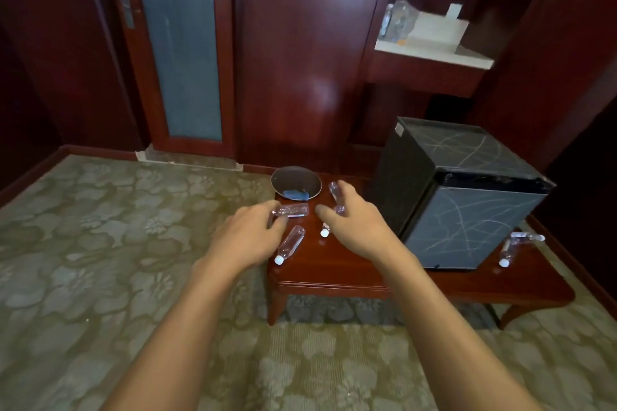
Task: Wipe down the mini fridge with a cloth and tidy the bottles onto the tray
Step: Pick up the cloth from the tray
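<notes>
Mini fridge point(467, 210) crowds the low table point(334, 274) beside scattered bottles point(289, 244).

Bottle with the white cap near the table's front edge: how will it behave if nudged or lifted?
The bottle lies on its side on glossy wood, so a nudge would probably roll it. It looks clear and empty, so probably light. Smooth, thin plastic may slip or dent under a firm grip.
</notes>
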Demonstrator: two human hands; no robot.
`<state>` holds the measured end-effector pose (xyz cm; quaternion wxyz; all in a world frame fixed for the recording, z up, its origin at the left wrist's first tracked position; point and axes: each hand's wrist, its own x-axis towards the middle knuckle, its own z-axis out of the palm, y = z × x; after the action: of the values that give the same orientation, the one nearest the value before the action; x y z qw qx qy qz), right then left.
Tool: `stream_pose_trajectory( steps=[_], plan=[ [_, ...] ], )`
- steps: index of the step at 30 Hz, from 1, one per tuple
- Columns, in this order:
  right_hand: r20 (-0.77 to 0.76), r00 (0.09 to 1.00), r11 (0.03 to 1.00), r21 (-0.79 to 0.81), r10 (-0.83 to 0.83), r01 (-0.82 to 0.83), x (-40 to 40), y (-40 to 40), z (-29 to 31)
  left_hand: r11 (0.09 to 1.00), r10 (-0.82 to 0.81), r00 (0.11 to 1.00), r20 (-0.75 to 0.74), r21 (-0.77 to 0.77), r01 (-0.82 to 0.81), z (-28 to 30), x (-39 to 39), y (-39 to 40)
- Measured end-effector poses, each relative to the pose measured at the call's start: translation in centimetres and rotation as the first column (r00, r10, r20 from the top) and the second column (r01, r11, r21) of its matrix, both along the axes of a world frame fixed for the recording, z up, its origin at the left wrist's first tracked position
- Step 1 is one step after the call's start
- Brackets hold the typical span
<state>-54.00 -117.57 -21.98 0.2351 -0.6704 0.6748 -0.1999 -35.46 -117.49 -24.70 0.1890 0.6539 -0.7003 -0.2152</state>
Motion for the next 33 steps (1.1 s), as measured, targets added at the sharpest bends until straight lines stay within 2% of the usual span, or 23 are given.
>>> stream_pose_trajectory(
  steps=[7,14,24,28,33],
  plan=[
    [0.030,0.999,0.989,0.144,-0.032,0.027,-1.6,-13.5,-3.8,0.994,0.037,0.999,-0.009,0.106,-0.036,-1.6,-0.3,-13.7],
    [0.108,0.992,0.987,0.155,-0.063,0.045,-3.8,-26.4,-8.4,0.984,0.036,0.998,-0.043,0.174,-0.028,-6.2,-2.9,-25.4],
    [0.126,0.987,0.942,0.332,-0.102,0.055,-7.0,-51.8,-20.9,0.937,0.134,0.989,-0.068,0.333,-0.104,-17.0,-8.0,-49.0],
    [0.142,0.980,0.887,0.459,-0.139,0.059,-8.2,-58.7,-26.8,0.883,0.197,0.978,-0.070,0.446,-0.146,-22.1,-9.9,-57.2],
    [0.142,0.970,0.811,0.580,-0.198,0.081,-9.5,-63.9,-33.7,0.820,0.286,0.958,-0.030,0.526,-0.228,-29.3,-11.2,-62.9]
  ],
)
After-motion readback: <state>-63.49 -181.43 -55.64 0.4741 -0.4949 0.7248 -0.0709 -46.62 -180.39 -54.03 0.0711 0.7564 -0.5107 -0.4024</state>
